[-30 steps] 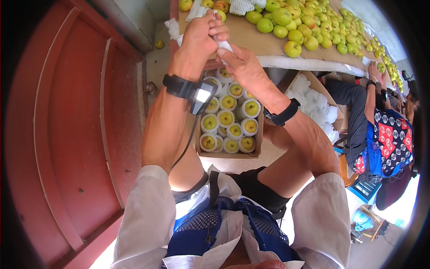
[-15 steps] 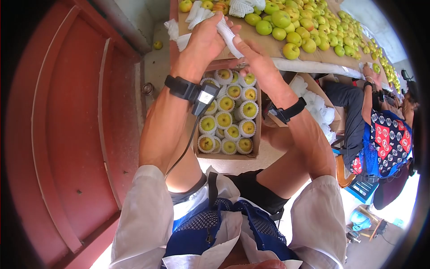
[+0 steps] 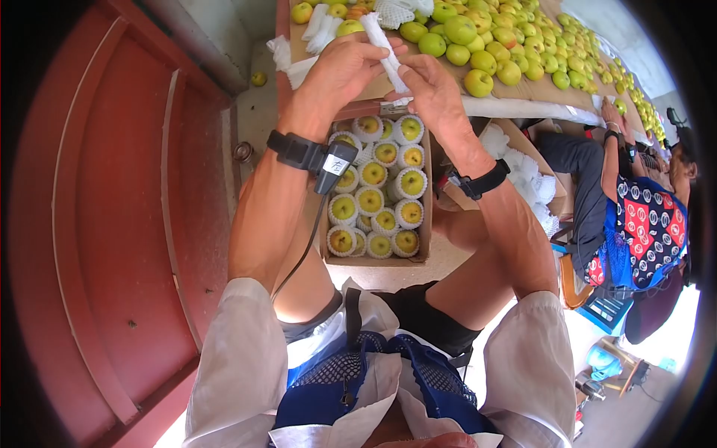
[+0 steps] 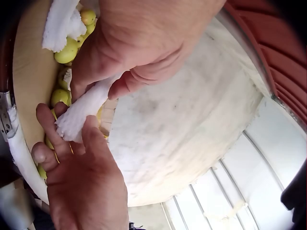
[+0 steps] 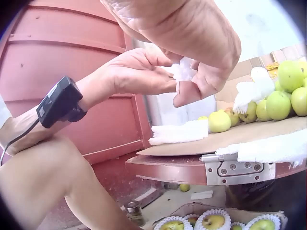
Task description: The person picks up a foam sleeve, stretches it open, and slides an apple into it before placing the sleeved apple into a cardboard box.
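Note:
Both hands hold a flattened white foam net sleeve (image 3: 385, 54) above the near edge of the table. My left hand (image 3: 342, 73) pinches it along its left side, and my right hand (image 3: 437, 93) has its thumb on the lower end. In the left wrist view the sleeve (image 4: 84, 112) runs slantwise from the left hand (image 4: 129, 43) to the right hand (image 4: 84, 182), whose thumb lies against it. The right wrist view shows only a bunched bit of the sleeve (image 5: 184, 69) between the fingers. Below is a carton (image 3: 429, 201) of apples (image 3: 370, 200) in foam nets.
A heap of loose apples (image 3: 478, 37) covers much of the cardboard-topped table (image 3: 448, 78). More foam sleeves (image 3: 323, 31) lie at its left corner. A box of white foam nets (image 3: 523, 168) stands right of the carton. Another person (image 3: 642, 231) sits further right; a red door (image 3: 112, 224) is at left.
The hands have shifted from closely wrapped round the sleeve to holding it more loosely, so more of it shows. The right hand has moved a little to the right.

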A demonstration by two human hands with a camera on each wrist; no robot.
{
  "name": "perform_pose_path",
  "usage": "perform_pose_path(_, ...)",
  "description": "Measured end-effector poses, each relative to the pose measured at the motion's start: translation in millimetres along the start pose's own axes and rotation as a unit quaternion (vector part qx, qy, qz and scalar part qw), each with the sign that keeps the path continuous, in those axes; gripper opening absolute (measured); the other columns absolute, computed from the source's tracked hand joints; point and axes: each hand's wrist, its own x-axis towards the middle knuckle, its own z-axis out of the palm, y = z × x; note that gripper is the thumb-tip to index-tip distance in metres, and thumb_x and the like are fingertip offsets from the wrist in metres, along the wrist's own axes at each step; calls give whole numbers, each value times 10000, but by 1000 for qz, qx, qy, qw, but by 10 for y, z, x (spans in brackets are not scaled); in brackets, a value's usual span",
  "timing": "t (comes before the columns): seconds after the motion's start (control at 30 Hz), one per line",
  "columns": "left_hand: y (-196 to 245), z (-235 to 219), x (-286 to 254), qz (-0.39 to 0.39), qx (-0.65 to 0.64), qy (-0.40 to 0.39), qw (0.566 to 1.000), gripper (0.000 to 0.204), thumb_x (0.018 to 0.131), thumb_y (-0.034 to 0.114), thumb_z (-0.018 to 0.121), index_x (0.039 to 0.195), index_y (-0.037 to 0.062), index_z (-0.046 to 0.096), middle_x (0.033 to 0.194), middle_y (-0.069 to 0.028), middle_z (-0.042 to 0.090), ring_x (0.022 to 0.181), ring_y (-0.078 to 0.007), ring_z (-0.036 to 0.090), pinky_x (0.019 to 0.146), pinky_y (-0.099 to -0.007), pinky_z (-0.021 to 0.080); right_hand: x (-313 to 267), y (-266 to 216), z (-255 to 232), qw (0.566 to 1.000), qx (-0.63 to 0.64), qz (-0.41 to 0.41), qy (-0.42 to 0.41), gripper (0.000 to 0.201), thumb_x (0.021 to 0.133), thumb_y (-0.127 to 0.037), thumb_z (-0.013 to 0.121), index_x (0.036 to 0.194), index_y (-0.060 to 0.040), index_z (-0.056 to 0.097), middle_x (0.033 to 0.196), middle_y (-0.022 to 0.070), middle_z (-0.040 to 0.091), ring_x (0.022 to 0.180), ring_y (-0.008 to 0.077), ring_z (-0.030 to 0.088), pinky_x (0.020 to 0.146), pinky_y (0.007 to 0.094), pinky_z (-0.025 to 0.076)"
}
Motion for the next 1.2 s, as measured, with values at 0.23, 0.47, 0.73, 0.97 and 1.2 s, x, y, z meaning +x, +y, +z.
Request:
perform_pose_path(0.23, 28, 86, -16, 5, 24, -7, 1000, 443, 891, -69, 516, 1327, -131, 473, 1323, -239, 568, 1281, -331, 547, 1153, -424, 405, 47, -1, -177, 999, 4, 40, -1, 227, 968, -186, 617, 1134, -32, 630, 976, 26, 664, 785, 120, 619, 642, 234, 450)
perform_pose_path(0.47, -32, 22, 52, -11, -37, 27, 999, 430, 865, -111, 497, 1295, -96, 514, 1292, -159, 587, 1221, -276, 564, 1100, -401, 436, 89, 82, -326, 970, 183, 150, 61, 251, 959, -189, 595, 1124, -6, 648, 1052, 73, 637, 839, 164, 586, 683, 293, 465)
perform_pose_path(0.73, -80, -2, 103, -22, -76, 34, 996, 431, 876, -114, 505, 1306, -79, 510, 1322, -147, 571, 1235, -267, 556, 1108, -409, 432, 106, 114, -416, 980, 126, 149, 41, 281, 928, -202, 598, 1085, 26, 647, 1028, 117, 674, 941, 230, 654, 732, 356, 503)
perform_pose_path(0.97, -95, 110, 70, -8, -25, 54, 998, 406, 908, -89, 486, 1312, -69, 516, 1308, -143, 587, 1217, -255, 574, 1118, -397, 429, 151, 146, -321, 986, -98, -60, 120, 294, 903, -212, 645, 1027, 55, 655, 915, 138, 715, 838, 198, 670, 786, 311, 517)
perform_pose_path(1.2, -128, 205, 30, -3, 102, 67, 992, 366, 917, -51, 522, 1280, -52, 577, 1232, -102, 643, 1148, -190, 606, 1037, -329, 462, 58, -98, -324, 989, 135, 63, 13, 331, 926, -286, 682, 1077, 8, 660, 934, 98, 707, 819, 170, 655, 656, 282, 460)
